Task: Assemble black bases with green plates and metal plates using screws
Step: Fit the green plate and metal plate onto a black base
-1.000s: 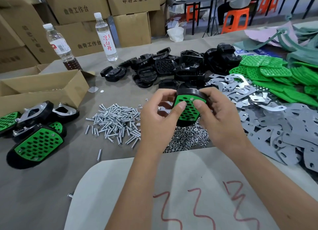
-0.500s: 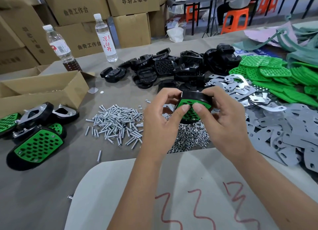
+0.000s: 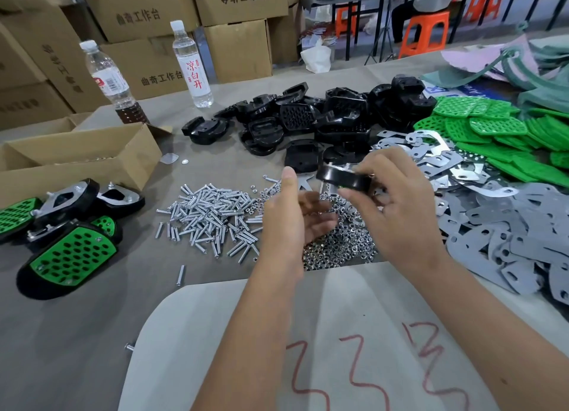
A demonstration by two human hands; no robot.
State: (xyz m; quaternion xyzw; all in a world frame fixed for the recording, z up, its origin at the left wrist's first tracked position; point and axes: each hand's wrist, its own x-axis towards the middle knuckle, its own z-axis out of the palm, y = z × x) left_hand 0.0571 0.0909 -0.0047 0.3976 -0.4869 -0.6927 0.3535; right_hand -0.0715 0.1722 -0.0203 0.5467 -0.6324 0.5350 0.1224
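My right hand point(image 3: 397, 207) grips a black base point(image 3: 341, 178) edge-on above the table, its green plate turned out of sight. My left hand point(image 3: 292, 223) hangs beside it, blurred, fingers loosely spread and holding nothing that I can see. Below the hands lie a pile of screws point(image 3: 212, 220) and a heap of small nuts point(image 3: 338, 247). Loose black bases point(image 3: 308, 118) are piled at the back, green plates point(image 3: 498, 133) at the right, shiny metal plates point(image 3: 431, 158) between them. Several finished assemblies point(image 3: 67, 241) lie at the left.
Grey plates point(image 3: 523, 238) cover the right side. An open cardboard box point(image 3: 77, 161) stands at the left, two water bottles point(image 3: 192, 66) behind it, stacked cartons beyond. A pale sheet with red marks point(image 3: 308, 333) lies under my forearms. A person sits on an orange stool far back.
The base has been tipped from green face toward me to edge-on. My left hand has let go of it and dropped lower; my right hand alone holds it now.
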